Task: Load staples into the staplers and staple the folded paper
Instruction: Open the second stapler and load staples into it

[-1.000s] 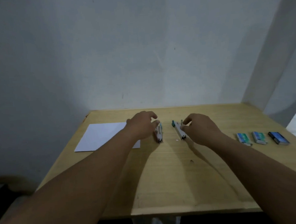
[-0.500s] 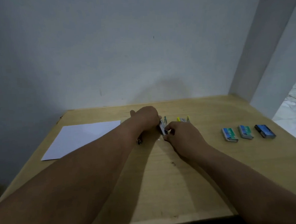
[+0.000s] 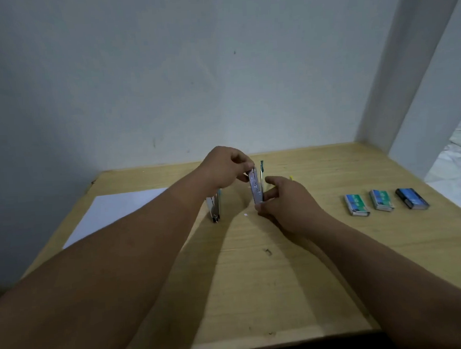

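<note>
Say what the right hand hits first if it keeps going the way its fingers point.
The right hand points up and left toward the stapler it already pinches at the near end. Beyond that, the left hand, holding the stapler's far end, looks next in line, though depth is hard to judge.

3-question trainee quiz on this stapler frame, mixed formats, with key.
1. True or false: both hands hold the same stapler.
2. How many staple boxes lie in the row at the right of the table? A) two B) three C) four
3. Fill in: the second stapler lies on the table beside the white ____.

Key:
1. True: the left hand pinches its far end, and the right hand has a grip on its near end.
2. B
3. paper
</note>
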